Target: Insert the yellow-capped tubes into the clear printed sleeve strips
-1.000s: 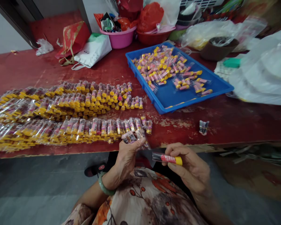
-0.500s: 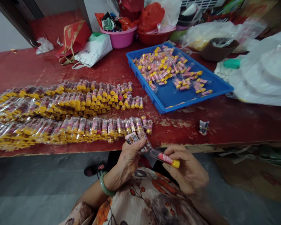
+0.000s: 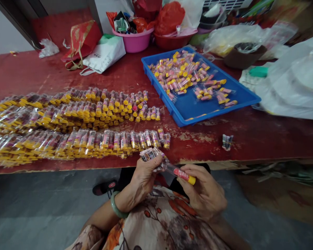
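My left hand (image 3: 146, 173) pinches a small bunch of printed plastic wrappers (image 3: 148, 154) under its thumb, just off the table's front edge. In my right hand (image 3: 205, 191) is a clear plastic tube with a yellow cap (image 3: 184, 174) and pink-red contents, held by the capped end. Its clear end points at my left fingers and meets or overlaps the wrappers; whether it has gone inside one I cannot tell. Left of my hands lie long stacked rows of wrapped tubes (image 3: 91, 139), yellow caps toward me.
A blue tray (image 3: 182, 119) with many loose yellow-capped tubes (image 3: 182, 73) stands on the red table (image 3: 198, 139). A small wrapper bundle (image 3: 227, 142) lies at right. Behind are a pink basin (image 3: 138, 41), a white bag (image 3: 104, 55) and large plastic bags (image 3: 297, 83).
My right hand has brought the tube left, closer to my left hand, so its clear end now reaches the wrappers. My left hand has stayed nearly still.
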Available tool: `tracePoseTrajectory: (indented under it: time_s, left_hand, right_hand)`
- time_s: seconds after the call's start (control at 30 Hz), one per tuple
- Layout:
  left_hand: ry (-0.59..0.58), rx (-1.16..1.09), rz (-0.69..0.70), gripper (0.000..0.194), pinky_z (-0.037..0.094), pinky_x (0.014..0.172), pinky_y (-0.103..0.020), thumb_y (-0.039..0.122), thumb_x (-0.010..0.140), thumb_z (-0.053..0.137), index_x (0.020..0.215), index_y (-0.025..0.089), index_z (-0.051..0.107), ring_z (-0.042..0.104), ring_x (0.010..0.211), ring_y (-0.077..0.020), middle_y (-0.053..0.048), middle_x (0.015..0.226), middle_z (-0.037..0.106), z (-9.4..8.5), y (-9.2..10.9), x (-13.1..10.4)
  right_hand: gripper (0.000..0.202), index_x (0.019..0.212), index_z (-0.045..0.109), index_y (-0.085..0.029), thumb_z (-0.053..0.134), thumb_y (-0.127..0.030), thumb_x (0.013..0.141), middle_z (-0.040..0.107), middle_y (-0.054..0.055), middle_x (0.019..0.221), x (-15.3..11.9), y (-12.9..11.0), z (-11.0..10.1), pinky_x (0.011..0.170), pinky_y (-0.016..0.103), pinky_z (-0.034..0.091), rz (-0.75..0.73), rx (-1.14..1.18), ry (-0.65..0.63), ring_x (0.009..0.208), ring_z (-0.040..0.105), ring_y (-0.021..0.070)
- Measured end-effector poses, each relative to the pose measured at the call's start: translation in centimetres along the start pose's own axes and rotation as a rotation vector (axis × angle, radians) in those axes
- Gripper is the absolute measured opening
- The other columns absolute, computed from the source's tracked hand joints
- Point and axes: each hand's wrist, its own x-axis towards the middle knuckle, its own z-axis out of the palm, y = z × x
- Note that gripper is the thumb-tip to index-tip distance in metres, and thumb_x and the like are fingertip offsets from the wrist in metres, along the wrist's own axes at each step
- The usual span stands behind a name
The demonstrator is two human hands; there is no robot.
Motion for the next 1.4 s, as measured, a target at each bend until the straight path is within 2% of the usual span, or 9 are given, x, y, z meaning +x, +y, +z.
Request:
tracePoseTrajectory:
  time_s: [0.17,0.23,0.4,0.57,0.77,0.83,1.0,1.17,1.4]
  left_hand:
    - [-0.003,0.060,0.048,0.038,0.051,0.051,-0.020,0.028,0.047,0.090,0.069,0.011,0.065,0.057,0.053,-0.0091,0.001,0.061,0.062,0.1,0.0,0.2]
    - [-0.017,0.074,0.084,0.036,0.051,0.051,-0.020,0.028,0.049,0.089,0.070,0.011,0.065,0.057,0.053,-0.0089,0.002,0.061,0.061,0.2,0.0,0.2]
    - [-0.032,0.095,0.093,0.034,0.051,0.050,-0.020,0.028,0.051,0.088,0.070,0.011,0.066,0.055,0.052,-0.0081,0.001,0.060,0.062,0.3,0.1,0.0]
    - [0.000,0.104,0.046,0.040,0.055,0.053,-0.025,0.030,0.047,0.090,0.074,0.011,0.068,0.060,0.056,-0.0123,-0.001,0.066,0.066,0.3,0.0,-0.2]
    - [-0.111,0.150,0.067,0.030,0.052,0.058,-0.023,0.027,0.054,0.087,0.073,0.011,0.070,0.060,0.057,-0.0107,-0.002,0.066,0.067,-0.1,-0.7,-0.3]
    - [-0.132,0.148,0.048,0.028,0.050,0.058,-0.022,0.024,0.055,0.087,0.072,0.011,0.070,0.059,0.055,-0.0096,-0.001,0.065,0.067,-0.2,-0.6,-0.3]
    - [-0.129,0.129,-0.001,0.032,0.051,0.062,-0.025,0.025,0.055,0.087,0.079,0.012,0.071,0.061,0.059,-0.0118,-0.002,0.070,0.069,-0.2,0.5,-0.2]
    - [-0.254,0.177,-0.053,0.035,0.050,0.066,-0.027,0.026,0.051,0.089,0.078,0.011,0.072,0.062,0.063,-0.0142,-0.005,0.073,0.070,0.0,0.6,-0.7]
    - [-0.336,0.181,-0.051,0.033,0.050,0.060,-0.024,0.027,0.054,0.088,0.077,0.011,0.071,0.060,0.061,-0.0124,-0.004,0.070,0.068,-0.4,0.0,-1.0]
  right_hand:
    - [0.045,0.107,0.059,-0.014,0.074,-0.002,0.067,0.067,0.009,0.099,-0.5,0.1,0.4,0.073,0.029,0.057,-0.234,-0.301,0.065,0.085,0.067,0.0186]
    - [0.043,0.105,0.059,-0.014,0.074,-0.003,0.067,0.067,0.009,0.098,-0.6,0.0,0.6,0.072,0.029,0.058,-0.215,-0.293,0.074,0.085,0.067,0.0184]
    - [0.024,0.099,0.058,-0.018,0.064,-0.007,0.079,0.064,0.005,0.093,-0.5,0.1,1.0,0.070,0.033,0.059,0.092,0.012,0.081,0.082,0.066,0.0173]
    - [0.043,0.106,0.057,-0.018,0.073,-0.003,0.069,0.064,0.007,0.099,-0.7,0.4,1.3,0.072,0.030,0.059,-0.169,-0.238,0.081,0.087,0.066,0.0178]
    - [0.041,0.106,0.057,-0.018,0.071,-0.002,0.071,0.063,0.006,0.095,0.0,0.0,2.1,0.069,0.028,0.058,-0.177,-0.237,0.140,0.082,0.065,0.0164]
    - [0.043,0.110,0.056,-0.017,0.071,-0.005,0.072,0.062,0.009,0.100,0.5,0.1,1.7,0.076,0.031,0.058,-0.196,-0.202,0.067,0.090,0.064,0.0190]
    - [0.038,0.122,0.053,-0.017,0.057,-0.013,0.084,0.055,0.014,0.123,1.5,0.5,-0.5,0.092,0.039,0.053,-0.092,-0.066,-0.334,0.113,0.057,0.0239]
    - [0.040,0.117,0.058,-0.019,0.058,-0.006,0.079,0.062,0.010,0.110,1.9,0.3,-0.2,0.085,0.037,0.055,-0.082,-0.067,-0.085,0.101,0.062,0.0213]
    - [0.042,0.112,0.064,-0.023,0.059,-0.002,0.077,0.066,0.007,0.103,1.7,-0.6,1.4,0.074,0.034,0.058,-0.148,-0.099,0.058,0.089,0.066,0.0191]
